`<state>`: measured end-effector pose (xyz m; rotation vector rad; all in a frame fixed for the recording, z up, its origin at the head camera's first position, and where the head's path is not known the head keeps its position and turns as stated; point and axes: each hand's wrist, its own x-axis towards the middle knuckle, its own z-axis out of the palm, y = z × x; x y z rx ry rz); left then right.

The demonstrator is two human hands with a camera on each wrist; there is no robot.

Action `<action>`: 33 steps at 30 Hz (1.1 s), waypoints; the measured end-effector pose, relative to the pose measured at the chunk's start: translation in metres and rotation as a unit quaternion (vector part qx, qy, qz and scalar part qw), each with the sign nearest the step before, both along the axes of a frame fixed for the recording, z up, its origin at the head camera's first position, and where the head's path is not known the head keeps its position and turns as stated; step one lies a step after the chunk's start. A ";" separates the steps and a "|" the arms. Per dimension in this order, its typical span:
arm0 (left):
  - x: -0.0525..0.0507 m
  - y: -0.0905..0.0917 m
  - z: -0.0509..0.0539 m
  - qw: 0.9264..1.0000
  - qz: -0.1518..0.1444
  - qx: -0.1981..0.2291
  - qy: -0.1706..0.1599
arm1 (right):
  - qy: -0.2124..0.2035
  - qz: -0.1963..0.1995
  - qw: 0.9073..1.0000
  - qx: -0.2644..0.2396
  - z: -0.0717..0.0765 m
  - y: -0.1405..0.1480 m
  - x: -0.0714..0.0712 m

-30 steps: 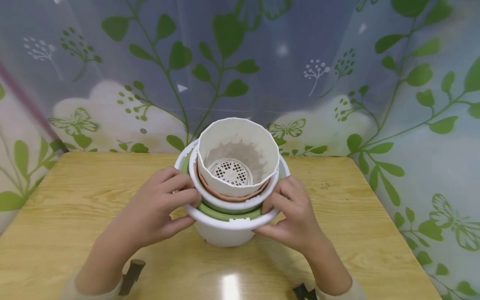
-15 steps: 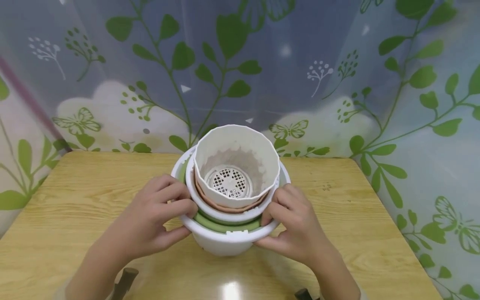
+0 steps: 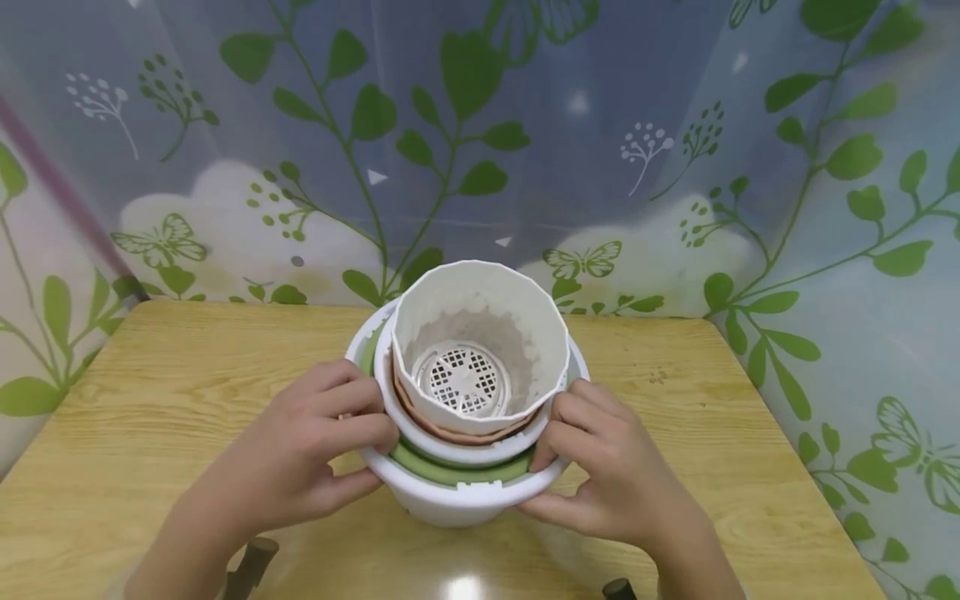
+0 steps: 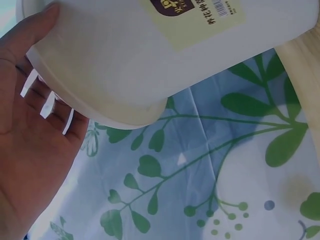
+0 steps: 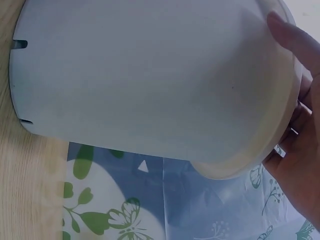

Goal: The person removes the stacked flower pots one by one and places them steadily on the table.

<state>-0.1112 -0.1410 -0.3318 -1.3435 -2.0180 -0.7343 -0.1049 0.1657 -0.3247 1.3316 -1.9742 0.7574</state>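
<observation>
A nested stack of pots stands on the wooden table, its outermost white pot (image 3: 450,503) holding a green one (image 3: 450,473), another white-rimmed pot, a brown one and a white inner pot (image 3: 517,300) with a grated bottom. My left hand (image 3: 300,450) grips the outer rim at its left, thumb outside and fingers over the edge. At the right, my right hand (image 3: 615,467) pinches the same rim. The left wrist view shows a label (image 4: 200,20) on the outer wall; slots in the base edge show in the right wrist view.
The wooden table (image 3: 187,367) reaches back to a patterned curtain (image 3: 585,167) with leaves and butterflies, which also runs along both sides. Dark cylindrical pieces (image 3: 258,558) show beside my wrists at the front.
The stack and both hands sit slightly lower in the head view, and the inner pot's bottom shows more fully. Both hands keep their hold on the rim.
</observation>
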 end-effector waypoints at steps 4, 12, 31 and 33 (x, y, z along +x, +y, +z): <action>0.003 0.001 0.004 1.000 0.004 -0.010 0.013 | -0.001 0.005 1.000 0.008 0.003 0.001 0.000; 0.008 0.003 0.008 1.000 -0.010 -0.016 0.018 | 0.022 0.032 0.999 0.010 0.005 0.003 0.000; 0.016 0.005 0.010 0.999 0.019 -0.040 0.015 | 0.114 0.038 0.979 -0.163 0.014 -0.005 0.003; 0.016 0.006 0.010 0.999 0.020 -0.042 0.015 | 0.117 0.022 0.976 -0.184 0.012 -0.007 0.003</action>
